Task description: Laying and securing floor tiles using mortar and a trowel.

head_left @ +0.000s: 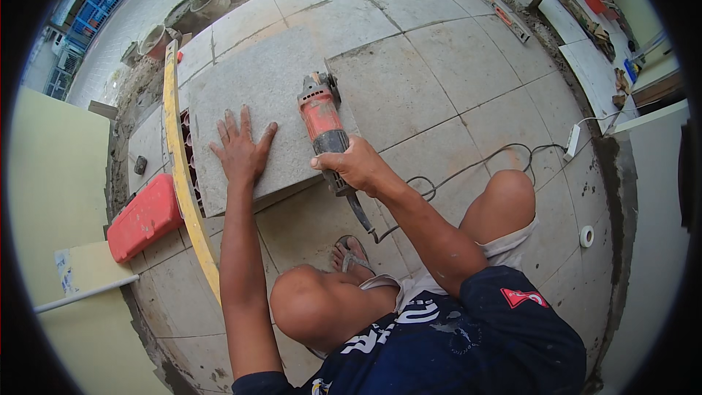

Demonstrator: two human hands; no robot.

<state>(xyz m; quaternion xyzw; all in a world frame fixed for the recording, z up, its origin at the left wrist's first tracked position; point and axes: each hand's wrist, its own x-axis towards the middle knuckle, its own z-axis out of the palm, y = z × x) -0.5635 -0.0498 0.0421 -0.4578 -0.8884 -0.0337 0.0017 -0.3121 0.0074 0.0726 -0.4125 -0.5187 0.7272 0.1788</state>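
Observation:
Wrapped round the black rear handle of a red and black angle grinder, my right hand holds the tool over the right part of a large grey floor tile. The grinder's head points away from me, at the tile's right side; whether its disc touches the tile I cannot tell. My left hand lies flat on the same tile with its fingers spread. This tile sits raised above the laid floor, its near edge showing. A black cord runs from the grinder to the right.
Along the tile's left side lies a long yellow straightedge, with a red plastic case beside it. A white power strip and a roll of white tape lie right. Buckets stand far left; a red level lies far right.

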